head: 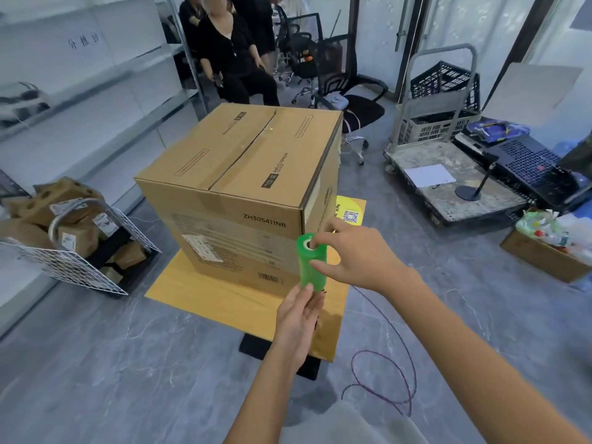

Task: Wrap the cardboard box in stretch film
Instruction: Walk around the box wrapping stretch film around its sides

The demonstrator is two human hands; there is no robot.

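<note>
"ZH305411N8" on the cardboard box [237, 161] near side, "AIR CUSHION" on its top.

We see two bare hands, the left hand [298, 312] and the right hand [355, 254], on bare forearms that run to the lower edge of the view. Between the forearms we make out a pale grey garment [346, 424], soft and blurred, its kind unclear.

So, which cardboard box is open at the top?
The small box on the floor at far right, holding bottles and bags; the big box in the middle is taped shut.
</note>
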